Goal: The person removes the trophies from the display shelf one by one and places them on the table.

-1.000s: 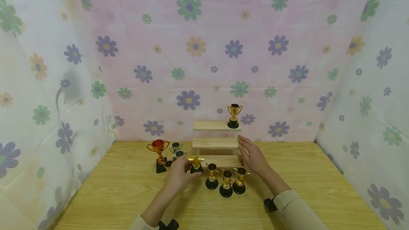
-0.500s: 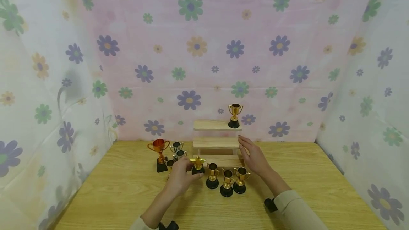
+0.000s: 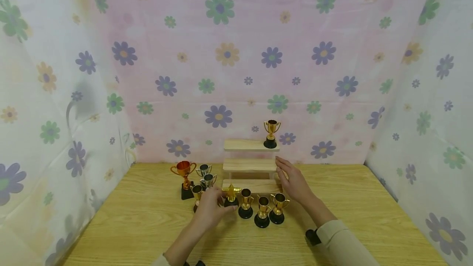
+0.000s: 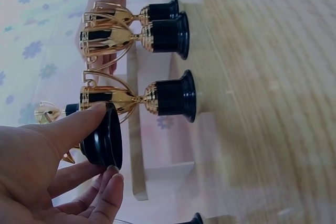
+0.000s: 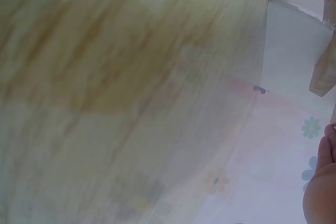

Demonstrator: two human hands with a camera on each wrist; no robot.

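Observation:
My left hand [image 3: 210, 210] pinches a gold star trophy [image 3: 231, 192] with a black base. In the left wrist view, thumb and fingers grip that round black base [image 4: 102, 142], which is raised off the table. Just right of it stands a gold cup trophy [image 3: 245, 203], with two more gold cups [image 3: 262, 210] farther right. Behind them is a three-step wooden stand [image 3: 249, 165], bearing one gold cup [image 3: 271, 132] on its top step. My right hand [image 3: 295, 180] has its fingers straight, their tips at the stand's right end.
Left of my left hand stand a larger red-orange cup [image 3: 184, 175], two silver cups [image 3: 204, 170] and another gold cup [image 3: 197, 195], partly covered by the hand. Flowered cloth [image 3: 244, 32] walls in the wooden table [image 3: 140, 221] at the back and both sides.
My left hand has shifted a little to the right and nearer, carrying the star trophy closer to the gold cup. My right hand stays at the stand.

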